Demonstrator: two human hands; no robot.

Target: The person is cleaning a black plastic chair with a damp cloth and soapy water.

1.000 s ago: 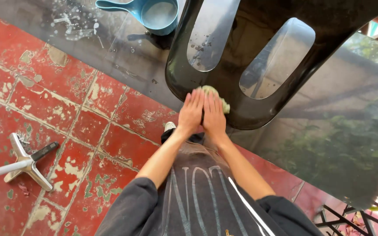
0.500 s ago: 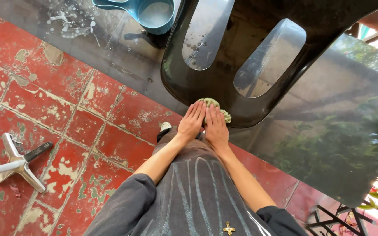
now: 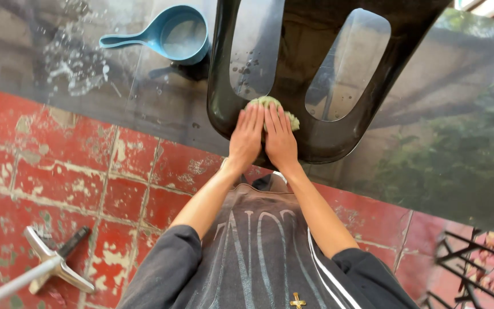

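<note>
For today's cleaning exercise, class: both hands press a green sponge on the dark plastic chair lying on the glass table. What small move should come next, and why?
Probably push the green sponge forward along the bar between the two openings of the dark chair. The left hand and right hand lie flat side by side on it near the chair's close edge, and specks show on the surface just beyond the sponge.

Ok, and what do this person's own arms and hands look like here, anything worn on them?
Both hands, the left hand and the right hand, are bare: no gloves, rings or watch show. The forearms are bare too. Dark grey sleeves cover only the upper arms, and the right sleeve carries thin white stripes running along it.
</note>
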